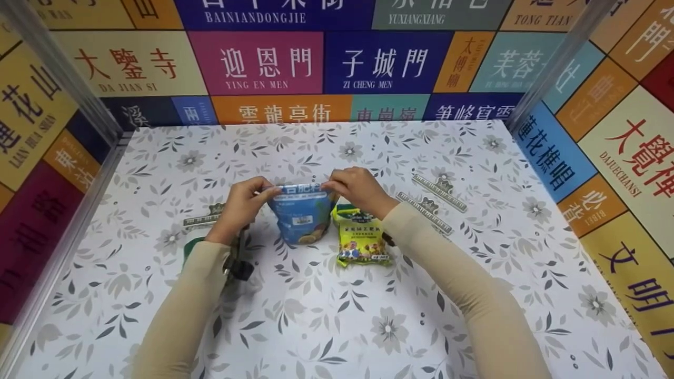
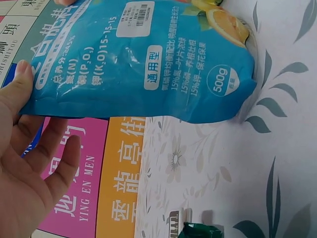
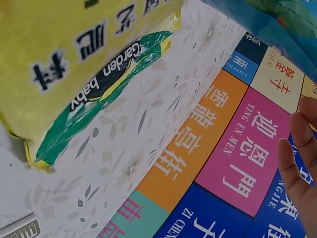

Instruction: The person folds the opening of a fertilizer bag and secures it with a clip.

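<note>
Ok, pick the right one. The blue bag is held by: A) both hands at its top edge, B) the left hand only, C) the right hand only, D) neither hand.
A: in the head view the left hand and the right hand each pinch a top corner of the blue bag, which stands upright on the table.

Both hands raised, fingers pinching, arms fwd.
</note>
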A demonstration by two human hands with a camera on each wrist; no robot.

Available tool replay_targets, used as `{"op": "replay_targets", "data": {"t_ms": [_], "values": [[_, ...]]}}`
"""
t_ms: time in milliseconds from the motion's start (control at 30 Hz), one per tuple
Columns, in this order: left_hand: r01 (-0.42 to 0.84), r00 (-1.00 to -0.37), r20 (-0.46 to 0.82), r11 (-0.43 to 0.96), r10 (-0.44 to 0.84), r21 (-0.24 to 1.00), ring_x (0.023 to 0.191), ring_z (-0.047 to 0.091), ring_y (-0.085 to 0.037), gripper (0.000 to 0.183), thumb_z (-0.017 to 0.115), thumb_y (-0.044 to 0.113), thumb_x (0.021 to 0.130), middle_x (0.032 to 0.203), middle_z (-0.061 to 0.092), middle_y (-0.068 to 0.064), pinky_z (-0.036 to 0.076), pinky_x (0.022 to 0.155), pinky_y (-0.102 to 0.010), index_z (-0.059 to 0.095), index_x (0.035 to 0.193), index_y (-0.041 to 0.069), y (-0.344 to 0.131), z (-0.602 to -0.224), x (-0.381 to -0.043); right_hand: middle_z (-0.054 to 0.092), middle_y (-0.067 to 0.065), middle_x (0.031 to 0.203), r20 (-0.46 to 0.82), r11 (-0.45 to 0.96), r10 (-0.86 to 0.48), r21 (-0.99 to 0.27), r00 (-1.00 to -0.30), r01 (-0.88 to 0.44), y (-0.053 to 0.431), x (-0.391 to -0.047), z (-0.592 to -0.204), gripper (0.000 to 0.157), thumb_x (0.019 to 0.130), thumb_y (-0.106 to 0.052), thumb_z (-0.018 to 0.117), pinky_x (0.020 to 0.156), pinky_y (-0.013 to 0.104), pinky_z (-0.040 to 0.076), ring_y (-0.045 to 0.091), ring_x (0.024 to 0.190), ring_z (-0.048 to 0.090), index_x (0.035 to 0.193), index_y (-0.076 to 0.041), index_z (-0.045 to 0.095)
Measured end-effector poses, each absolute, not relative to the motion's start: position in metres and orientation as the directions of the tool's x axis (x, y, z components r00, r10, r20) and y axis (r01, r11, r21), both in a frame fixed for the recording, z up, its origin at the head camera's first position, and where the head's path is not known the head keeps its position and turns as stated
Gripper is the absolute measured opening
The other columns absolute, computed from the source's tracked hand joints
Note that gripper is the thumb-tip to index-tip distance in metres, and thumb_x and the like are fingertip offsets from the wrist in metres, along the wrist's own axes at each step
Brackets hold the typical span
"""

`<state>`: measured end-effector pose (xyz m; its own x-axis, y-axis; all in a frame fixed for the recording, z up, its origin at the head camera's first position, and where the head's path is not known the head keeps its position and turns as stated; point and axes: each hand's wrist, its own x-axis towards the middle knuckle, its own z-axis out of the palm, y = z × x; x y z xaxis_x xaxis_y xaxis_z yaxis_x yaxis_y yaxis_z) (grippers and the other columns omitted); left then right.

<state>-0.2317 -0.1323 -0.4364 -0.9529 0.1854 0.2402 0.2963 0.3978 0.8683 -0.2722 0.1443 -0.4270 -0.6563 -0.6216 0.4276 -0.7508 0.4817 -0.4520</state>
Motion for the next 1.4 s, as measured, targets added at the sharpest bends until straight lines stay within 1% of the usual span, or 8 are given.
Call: {"op": "replay_targets", "data": {"t_ms": [167,367,467,700,900,1100,1200,1400], "values": [[0.289,-0.957,0.245,0.408,0.158,0.866,0.064,0.044,-0.018,0.021,0.067,0.017,0.097,0.077,0.06,-0.005,0.033,0.056,-0.029,0.061,0.082,0.004,-0.129,-0.437,-0.232,0.069,0.005,0.076,0.421,0.485,-0.596,-0.49,-0.684,-0.724,0.145,-0.271,-0.426,0.024,0.099,-0.024,0.062,0.063,0.036,0.05,0.019,0.064,0.062,0.082,-0.008,0.066],[0.272,-0.962,0.237,0.431,0.134,0.861,0.063,0.044,-0.017,0.021,0.067,0.019,0.097,0.078,0.062,-0.005,0.034,0.057,-0.029,0.062,0.081,0.006,-0.127,-0.439,-0.233,0.07,0.003,0.078,0.369,0.505,-0.558,-0.559,-0.743,-0.657,0.149,-0.269,-0.424,0.022,0.1,-0.025,0.062,0.06,0.031,0.044,0.015,0.063,0.06,0.087,-0.01,0.071],[0.259,-0.966,0.229,0.42,0.122,0.87,0.063,0.044,-0.016,0.021,0.068,0.018,0.097,0.078,0.062,-0.004,0.036,0.058,-0.029,0.062,0.081,0.006,-0.126,-0.44,-0.234,0.072,0.003,0.082,0.347,0.512,-0.546,-0.583,-0.763,-0.631,0.153,-0.269,-0.423,0.021,0.1,-0.023,0.062,0.062,0.032,0.045,0.015,0.065,0.06,0.092,-0.009,0.074],[0.204,-0.979,0.183,0.382,0.092,0.901,0.064,0.043,-0.017,0.025,0.069,0.019,0.096,0.074,0.055,-0.002,0.036,0.06,-0.028,0.058,0.078,0.006,-0.129,-0.441,-0.236,0.074,0.002,0.093,0.253,0.499,-0.559,-0.658,-0.79,-0.564,0.168,-0.273,-0.42,0.02,0.101,-0.023,0.061,0.07,0.035,0.052,0.019,0.075,0.065,0.103,-0.009,0.075],[0.175,-0.984,0.154,0.364,0.084,0.915,0.063,0.041,-0.015,0.028,0.069,0.021,0.097,0.071,0.051,-0.001,0.035,0.058,-0.027,0.055,0.077,0.007,-0.13,-0.44,-0.235,0.072,0.003,0.09,0.232,0.532,-0.532,-0.657,-0.814,-0.534,0.184,-0.275,-0.421,0.02,0.101,-0.023,0.061,0.068,0.037,0.05,0.016,0.071,0.06,0.104,-0.009,0.075],[0.167,-0.986,0.148,0.372,0.079,0.913,0.061,0.04,-0.015,0.029,0.069,0.021,0.096,0.069,0.049,-0.001,0.035,0.057,-0.027,0.055,0.075,0.007,-0.129,-0.439,-0.235,0.072,0.003,0.088,0.229,0.562,-0.481,-0.66,-0.846,-0.498,0.204,-0.279,-0.427,0.023,0.1,-0.029,0.063,0.069,0.038,0.051,0.024,0.073,0.064,0.101,-0.009,0.075],[0.158,-0.987,0.142,0.375,0.071,0.913,0.06,0.04,-0.015,0.029,0.069,0.02,0.096,0.068,0.049,-0.001,0.035,0.056,-0.027,0.054,0.075,0.007,-0.129,-0.438,-0.235,0.071,0.002,0.084,0.21,0.591,-0.446,-0.661,-0.87,-0.463,0.216,-0.279,-0.43,0.025,0.1,-0.032,0.062,0.068,0.038,0.048,0.025,0.072,0.061,0.1,-0.011,0.075],[0.147,-0.989,0.127,0.382,0.075,0.912,0.057,0.039,-0.015,0.029,0.068,0.022,0.097,0.065,0.048,-0.001,0.034,0.055,-0.028,0.055,0.075,0.008,-0.127,-0.437,-0.235,0.065,0.001,0.078,0.225,0.66,-0.366,-0.621,-0.903,-0.422,0.243,-0.28,-0.438,0.03,0.101,-0.038,0.058,0.066,0.037,0.044,0.018,0.066,0.053,0.101,-0.013,0.074]]}}
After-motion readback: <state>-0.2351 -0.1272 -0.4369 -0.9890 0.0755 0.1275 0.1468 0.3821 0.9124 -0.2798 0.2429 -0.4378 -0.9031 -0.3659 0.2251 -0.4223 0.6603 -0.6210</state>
